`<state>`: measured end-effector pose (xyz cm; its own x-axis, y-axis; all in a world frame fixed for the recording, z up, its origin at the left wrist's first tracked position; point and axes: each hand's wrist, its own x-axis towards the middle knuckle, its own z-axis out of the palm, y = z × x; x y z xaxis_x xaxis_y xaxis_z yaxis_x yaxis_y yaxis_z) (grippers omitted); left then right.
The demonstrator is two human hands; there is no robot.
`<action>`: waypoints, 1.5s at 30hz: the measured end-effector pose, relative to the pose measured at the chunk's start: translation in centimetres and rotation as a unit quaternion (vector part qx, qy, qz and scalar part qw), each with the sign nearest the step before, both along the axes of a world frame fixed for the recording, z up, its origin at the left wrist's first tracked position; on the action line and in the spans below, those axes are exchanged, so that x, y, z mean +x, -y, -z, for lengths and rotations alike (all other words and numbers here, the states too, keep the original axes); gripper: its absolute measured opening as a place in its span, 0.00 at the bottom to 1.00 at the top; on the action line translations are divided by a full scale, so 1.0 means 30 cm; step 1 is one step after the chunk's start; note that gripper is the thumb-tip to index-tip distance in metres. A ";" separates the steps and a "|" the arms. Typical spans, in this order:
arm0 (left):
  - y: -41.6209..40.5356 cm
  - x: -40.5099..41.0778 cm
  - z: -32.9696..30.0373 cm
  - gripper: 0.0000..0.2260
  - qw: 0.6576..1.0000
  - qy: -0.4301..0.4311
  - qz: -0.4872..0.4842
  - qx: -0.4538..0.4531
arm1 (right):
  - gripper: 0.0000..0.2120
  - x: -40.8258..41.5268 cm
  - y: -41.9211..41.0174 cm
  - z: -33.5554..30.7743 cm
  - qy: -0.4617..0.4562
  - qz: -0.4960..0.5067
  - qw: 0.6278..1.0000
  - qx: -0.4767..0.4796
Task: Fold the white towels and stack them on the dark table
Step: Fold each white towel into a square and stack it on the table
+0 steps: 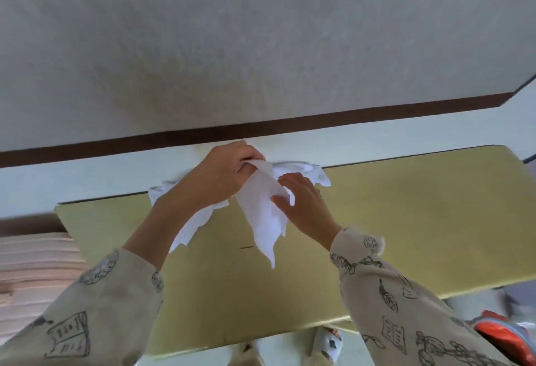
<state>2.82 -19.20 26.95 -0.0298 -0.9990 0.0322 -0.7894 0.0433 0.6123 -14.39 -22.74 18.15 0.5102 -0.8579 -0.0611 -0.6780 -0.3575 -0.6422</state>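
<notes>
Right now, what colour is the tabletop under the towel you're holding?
Yellowish olive, not dark; the tabletop under the white towel shows plainly in the head view.

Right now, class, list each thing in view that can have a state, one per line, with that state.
Lifted towel: unfolded, hanging crumpled from the hands.
Towel pile: crumpled, unfolded, at the table's far edge.
Left hand: grips the lifted towel's top.
Right hand: pinches the lifted towel's edge.
Table: no folded stack on it.
</notes>
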 end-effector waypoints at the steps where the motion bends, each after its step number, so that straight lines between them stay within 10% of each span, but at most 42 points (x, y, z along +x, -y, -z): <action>1: 0.022 -0.052 -0.023 0.09 1.000 0.000 0.009 -0.013 | 0.13 -0.061 0.017 -0.018 0.001 0.011 1.000 -0.003; 13: 0.365 -0.617 -0.033 0.05 0.998 -0.016 -0.054 0.017 | 0.10 -0.909 0.313 -0.244 0.004 0.205 0.978 -0.034; 25: 0.437 -0.802 0.026 0.06 0.989 -0.009 -0.012 -0.144 | 0.12 -1.156 0.326 -0.220 0.048 0.232 0.959 -0.154; 35: 0.119 -0.761 0.682 0.05 0.971 0.051 0.085 0.218 | 0.11 -1.168 0.043 0.315 -0.082 0.212 0.960 0.164; 45: 0.310 -0.778 0.792 0.06 0.968 -0.089 -0.007 0.236 | 0.11 -1.185 0.246 0.494 -0.019 0.309 0.927 0.213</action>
<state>-20.53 -28.51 3.19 -0.0523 -0.9040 -0.4243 -0.6679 -0.2842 0.6878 -49.95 -30.13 3.32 -0.0793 -0.8799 -0.4684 -0.6937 0.3862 -0.6080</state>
